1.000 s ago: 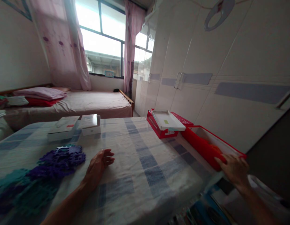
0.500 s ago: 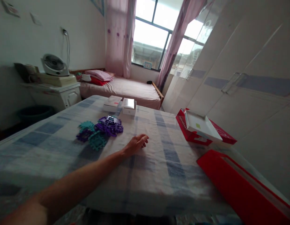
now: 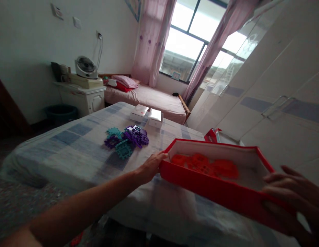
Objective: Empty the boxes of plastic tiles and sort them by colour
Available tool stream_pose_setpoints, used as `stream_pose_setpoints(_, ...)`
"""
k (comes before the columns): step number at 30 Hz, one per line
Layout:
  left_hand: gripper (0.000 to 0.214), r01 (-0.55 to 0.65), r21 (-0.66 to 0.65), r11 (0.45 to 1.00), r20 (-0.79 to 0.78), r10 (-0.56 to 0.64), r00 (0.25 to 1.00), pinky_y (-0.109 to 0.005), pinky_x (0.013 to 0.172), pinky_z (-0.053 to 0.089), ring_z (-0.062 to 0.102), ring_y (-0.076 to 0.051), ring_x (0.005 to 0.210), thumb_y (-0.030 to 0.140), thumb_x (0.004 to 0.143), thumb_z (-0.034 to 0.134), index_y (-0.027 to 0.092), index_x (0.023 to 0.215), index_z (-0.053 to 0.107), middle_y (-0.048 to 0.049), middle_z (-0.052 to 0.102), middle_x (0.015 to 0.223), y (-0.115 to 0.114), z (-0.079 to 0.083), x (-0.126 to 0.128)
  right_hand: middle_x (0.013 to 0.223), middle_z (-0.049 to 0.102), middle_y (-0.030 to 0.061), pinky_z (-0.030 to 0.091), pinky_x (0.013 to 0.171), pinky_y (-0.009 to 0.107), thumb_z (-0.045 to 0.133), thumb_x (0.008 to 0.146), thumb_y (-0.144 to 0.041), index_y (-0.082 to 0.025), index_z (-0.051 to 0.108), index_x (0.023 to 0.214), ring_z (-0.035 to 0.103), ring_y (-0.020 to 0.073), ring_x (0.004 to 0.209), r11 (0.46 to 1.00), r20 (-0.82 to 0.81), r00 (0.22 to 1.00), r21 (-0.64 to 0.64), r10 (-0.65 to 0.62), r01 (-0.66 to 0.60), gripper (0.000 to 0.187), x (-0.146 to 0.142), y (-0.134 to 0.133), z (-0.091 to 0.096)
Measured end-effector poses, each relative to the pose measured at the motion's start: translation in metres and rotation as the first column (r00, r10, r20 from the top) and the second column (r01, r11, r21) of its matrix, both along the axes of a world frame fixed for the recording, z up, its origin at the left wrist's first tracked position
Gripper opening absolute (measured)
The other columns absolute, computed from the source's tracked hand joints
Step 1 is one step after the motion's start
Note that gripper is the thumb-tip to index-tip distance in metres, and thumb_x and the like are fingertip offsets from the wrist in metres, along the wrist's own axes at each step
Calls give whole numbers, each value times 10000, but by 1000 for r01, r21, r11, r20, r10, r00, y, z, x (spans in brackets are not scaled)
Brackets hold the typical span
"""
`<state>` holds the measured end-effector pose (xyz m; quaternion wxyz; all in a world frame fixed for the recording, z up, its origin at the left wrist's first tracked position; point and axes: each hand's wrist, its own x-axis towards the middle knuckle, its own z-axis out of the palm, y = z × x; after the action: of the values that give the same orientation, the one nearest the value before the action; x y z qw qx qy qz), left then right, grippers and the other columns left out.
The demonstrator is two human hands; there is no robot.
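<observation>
A red box [image 3: 211, 187] with a pale inside is held over the near right part of the table, its top uncovered. Several orange plastic pieces [image 3: 200, 163] lie inside it, slightly blurred. My left hand [image 3: 151, 166] is closed on the box's left end. At the right end, my right hand [image 3: 290, 188] grips the wall, with fingers over the rim. To the left of the box, a pile of notched plastic pieces rests on the cloth, purple pieces [image 3: 136, 137] mixed with teal pieces [image 3: 123, 149].
Two small white boxes [image 3: 138, 113] stand at the table's far side. Behind the held box, another red box [image 3: 211, 135] is partly hidden. A checked cloth [image 3: 79, 151] covers the table. A bed [image 3: 159, 101], a fan [image 3: 86, 67] on a cabinet and a wardrobe [image 3: 285, 116] surround it.
The red box has come in from the right and is now tilted between both hands. My left hand has taken hold of it, and my right hand has entered view. The camera has turned left.
</observation>
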<state>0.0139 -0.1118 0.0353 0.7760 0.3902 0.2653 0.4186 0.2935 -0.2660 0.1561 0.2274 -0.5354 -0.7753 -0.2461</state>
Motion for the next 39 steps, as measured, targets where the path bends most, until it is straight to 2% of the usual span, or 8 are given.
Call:
stream_pose_setpoints(3, 157, -176, -152, 973, 111, 194, 975, -215, 507, 456, 569, -128, 543, 196, 774, 504, 103, 817, 622, -65, 654, 697, -1, -9, -9, 988, 623, 50, 442, 982, 499, 510, 794, -319, -481, 555, 972, 578, 287, 1050, 974, 5, 986, -160, 165, -162, 245, -37, 45, 42)
stream_pose_setpoints(7, 185, -250, -318, 915, 240, 333, 912, -272, 571, 515, 614, -164, 598, 191, 814, 442, 111, 777, 604, -81, 671, 699, -3, -18, -12, 958, 594, 32, 474, 869, 418, 492, 860, -258, -362, 527, 925, 570, 220, 1031, 928, 52, 936, -155, 349, -338, 128, -85, 104, 83)
stream_pose_setpoints(16, 259, -168, -467, 868, 464, 402, 789, -350, 595, 533, 657, -234, 670, 175, 801, 393, 76, 908, 607, -117, 693, 736, 8, -12, -18, 843, 652, 37, 444, 668, 316, 474, 860, -303, -193, 607, 829, 592, 157, 705, 882, 201, 876, -281, 439, -377, 175, -170, 197, 121)
stream_pose_setpoints(20, 260, -245, -506, 827, 456, 498, 738, -348, 531, 510, 644, -239, 633, 183, 785, 395, 93, 921, 597, -107, 688, 723, 13, -5, -24, 767, 636, 18, 392, 657, 282, 481, 858, -279, -162, 621, 845, 542, 118, 650, 891, 290, 847, -239, 445, -386, 183, -204, 215, 131)
stream_pose_setpoints(24, 369, -50, -538, 842, 527, 382, 759, -412, 606, 518, 662, -287, 747, 217, 761, 408, 82, 1051, 593, -139, 704, 823, 12, -10, -22, 776, 626, 33, 364, 653, 261, 440, 881, -224, -127, 617, 851, 500, 100, 657, 875, 377, 813, -379, 444, -302, 205, -226, 226, 127)
stream_pose_setpoints(27, 401, 27, -512, 858, 566, 314, 762, -416, 634, 516, 662, -286, 776, 207, 732, 415, 92, 1072, 592, -135, 706, 840, 12, -11, -23, 786, 629, 37, 358, 659, 257, 452, 871, -205, -120, 630, 863, 499, 103, 675, 880, 404, 806, -382, 432, -281, 197, -233, 230, 125)
stream_pose_setpoints(33, 387, -59, -506, 860, 564, 383, 732, -393, 640, 514, 661, -262, 771, 198, 745, 407, 101, 1076, 583, -125, 706, 867, 15, -11, -26, 773, 633, 31, 355, 641, 255, 467, 840, -177, -120, 645, 847, 506, 106, 648, 885, 379, 808, -302, 451, -353, 187, -242, 224, 125)
stream_pose_setpoints(39, 443, 79, -530, 844, 567, 284, 773, -415, 641, 505, 657, -300, 828, 257, 764, 388, 69, 1120, 574, -164, 699, 921, 10, -7, -26, 751, 629, 32, 365, 629, 254, 460, 838, -153, -131, 644, 831, 513, 108, 638, 895, 400, 824, -359, 402, -263, 186, -240, 218, 127)
